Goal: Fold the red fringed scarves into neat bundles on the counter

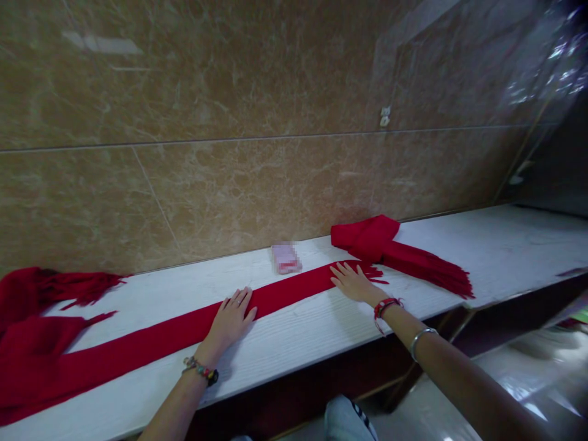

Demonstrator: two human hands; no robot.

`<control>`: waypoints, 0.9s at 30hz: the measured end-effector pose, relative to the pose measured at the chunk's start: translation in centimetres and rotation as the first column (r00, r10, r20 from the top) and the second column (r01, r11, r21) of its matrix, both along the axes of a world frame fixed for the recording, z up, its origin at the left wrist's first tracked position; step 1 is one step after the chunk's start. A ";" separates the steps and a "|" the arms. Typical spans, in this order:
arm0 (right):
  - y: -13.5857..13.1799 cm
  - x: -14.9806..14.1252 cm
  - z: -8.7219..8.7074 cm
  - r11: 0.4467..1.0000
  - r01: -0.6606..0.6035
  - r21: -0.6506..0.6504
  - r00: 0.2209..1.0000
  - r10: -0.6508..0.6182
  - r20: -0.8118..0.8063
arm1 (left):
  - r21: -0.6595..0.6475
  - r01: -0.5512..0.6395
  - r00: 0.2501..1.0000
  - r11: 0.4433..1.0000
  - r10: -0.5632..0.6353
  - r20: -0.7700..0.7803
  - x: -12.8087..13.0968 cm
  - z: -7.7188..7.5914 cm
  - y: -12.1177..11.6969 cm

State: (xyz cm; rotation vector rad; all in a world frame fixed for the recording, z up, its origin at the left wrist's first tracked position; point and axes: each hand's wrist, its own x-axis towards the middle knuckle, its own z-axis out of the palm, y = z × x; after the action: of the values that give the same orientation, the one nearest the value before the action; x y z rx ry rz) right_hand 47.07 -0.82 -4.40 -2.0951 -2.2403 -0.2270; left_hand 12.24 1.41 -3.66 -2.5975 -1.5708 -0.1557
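Note:
A long red scarf [151,344] lies in a flat strip along the white table, its fringed end to the right. My left hand [233,316] rests flat on the middle of the strip, fingers spread. Near the fringe, my right hand [353,283] also presses flat on the cloth with its fingers apart. Beyond that end sits a second red scarf [374,239], folded over itself, its fringe hanging toward the table's front edge. More bunched red cloth with fringe [27,291] lies at the far left; where it joins the strip I cannot tell.
A small blurred pinkish packet [285,257] lies against the wall behind the strip. The white tabletop [496,245] runs on to the right. Brown marble tiles [257,196] rise directly behind it, with a socket [384,116]. My knee [349,419] shows below the front edge.

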 end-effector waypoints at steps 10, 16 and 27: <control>0.2 -13.5 1.6 0.857 -0.507 0.091 0.844 0.515 -0.151 | 0.039 0.011 1.000 0.999 -0.011 0.007 -0.3 -0.5 0.4; 1.1 -6.3 -0.4 0.951 -0.309 0.027 0.941 0.310 -0.139 | 0.027 0.013 1.000 1.000 -0.013 -0.007 -0.2 -0.4 0.3; 0.7 0.9 -0.4 0.989 -0.054 0.140 0.998 0.048 0.046 | 0.014 0.012 0.999 1.000 -0.013 0.035 -0.1 -0.1 -0.1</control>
State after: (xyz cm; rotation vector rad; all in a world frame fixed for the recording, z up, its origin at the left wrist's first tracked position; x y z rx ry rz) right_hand 47.95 -0.10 -4.82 -1.9767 -2.2260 -0.4177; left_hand 12.10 1.34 -3.78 -2.6082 -1.5593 -0.2130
